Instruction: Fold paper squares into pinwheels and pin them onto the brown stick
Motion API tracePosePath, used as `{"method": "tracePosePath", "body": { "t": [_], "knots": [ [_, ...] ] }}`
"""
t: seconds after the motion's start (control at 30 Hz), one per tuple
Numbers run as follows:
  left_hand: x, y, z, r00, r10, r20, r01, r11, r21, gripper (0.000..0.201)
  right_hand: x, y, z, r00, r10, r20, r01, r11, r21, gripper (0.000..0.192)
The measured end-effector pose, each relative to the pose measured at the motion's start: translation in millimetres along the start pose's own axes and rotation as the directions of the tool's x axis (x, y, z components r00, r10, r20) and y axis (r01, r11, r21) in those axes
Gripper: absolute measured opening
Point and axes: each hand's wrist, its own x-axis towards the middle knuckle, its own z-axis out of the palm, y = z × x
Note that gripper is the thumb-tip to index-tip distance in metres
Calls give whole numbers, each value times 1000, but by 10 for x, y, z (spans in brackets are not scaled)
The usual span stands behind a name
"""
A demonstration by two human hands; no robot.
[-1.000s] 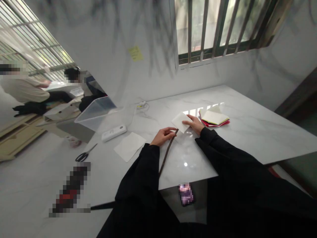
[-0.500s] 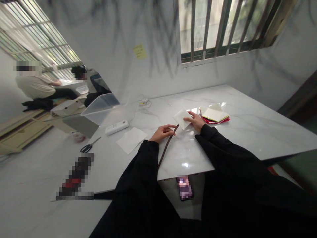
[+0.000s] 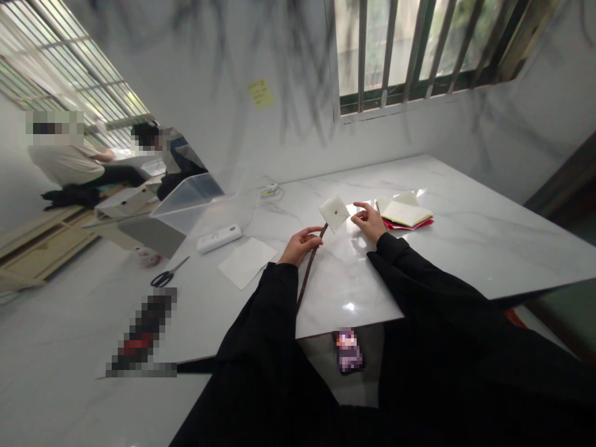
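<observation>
A thin dark brown stick [image 3: 309, 267] is pinched between the thumb and fingers of my left hand [image 3: 300, 246] over the table. At the stick's upper end sits a white folded paper pinwheel [image 3: 331, 215] with a dark dot at its middle. My right hand [image 3: 370, 223] is just to the right of the paper, apart from it, with fingers spread and nothing in them. Behind the right hand lies a stack of coloured papers [image 3: 406, 213], cream on top with yellow and red edges below. A white sheet [image 3: 248, 262] lies left of my left hand.
On the table's left side are scissors [image 3: 170, 272] and a white remote-like device [image 3: 220, 239]. A clear plastic bin [image 3: 186, 198] stands beyond them. A blurred-out dark object [image 3: 142, 332] lies nearer. Two people [image 3: 65, 155] sit at the far left.
My right hand has let go of the white paper and drawn slightly away to the right. The paper and stick have shifted a little left and up, with the dark dot now showing.
</observation>
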Motion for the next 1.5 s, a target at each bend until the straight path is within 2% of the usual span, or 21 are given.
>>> {"method": "tracePosePath", "body": {
  "t": [0.2, 0.37, 0.57, 0.63, 0.7, 0.77, 0.93, 1.07, 1.1, 1.13, 1.23, 1.3, 1.4, 1.5],
  "knots": [
    [0, 24, 3, 998, 5, 69, -13, 995, 103, 63, -97, -126, 13, 995, -67, 72, 76, 989, -125, 67],
    [11, 20, 11, 1000, -7, 19, 6, 998, 57, 65, -89, -125, 21, 996, -50, 77, 65, 975, -211, 54],
    [9, 27, 38, 999, -36, -31, 36, 999, 5, 65, -122, -181, 24, 999, -38, 14, 40, 977, -207, 83],
    [8, 27, 40, 999, -36, -38, 36, 999, -12, 64, -123, -204, 16, 998, -18, 54, 31, 964, -265, 64],
    [9, 26, 37, 998, -25, -59, 23, 999, -38, 63, -119, -215, 13, 990, 11, 144, 40, 938, -345, 31],
    [10, 25, 31, 996, -7, -94, 1, 998, -60, 61, -119, -211, 24, 979, 26, 204, 58, 917, -396, 17],
    [8, 39, 24, 993, -15, -116, 6, 997, -75, 61, -140, -191, 76, 987, -3, 162, 67, 918, -391, 19],
    [3, 52, 26, 994, -51, -98, 44, 997, -70, 64, -143, -213, 79, 999, 31, 44, -17, 954, -298, 62],
    [1, 53, 26, 995, -57, -84, 52, 997, -62, 64, -142, -222, 74, 999, 34, 40, -21, 958, -285, 65],
    [0, 52, 27, 996, -59, -67, 56, 997, -48, 65, -140, -232, 70, 997, 32, 69, -11, 957, -290, 61],
    [-9, 51, 28, 998, -37, -45, 37, 999, -3, 64, -140, -258, 63, 966, 37, 257, 63, 927, -370, 26],
    [-16, 55, 31, 998, -20, -64, 20, 1000, -8, 64, -149, -270, 70, 945, 43, 324, 98, 909, -406, 21],
    [-24, 68, 35, 996, -25, -87, 21, 999, -47, 63, -162, -271, 93, 960, 28, 277, 93, 905, -414, 22],
    [-25, 77, 38, 995, -38, -93, 33, 998, -58, 62, -158, -266, 110, 985, 36, 166, 34, 916, -400, 26]
  ]
}}
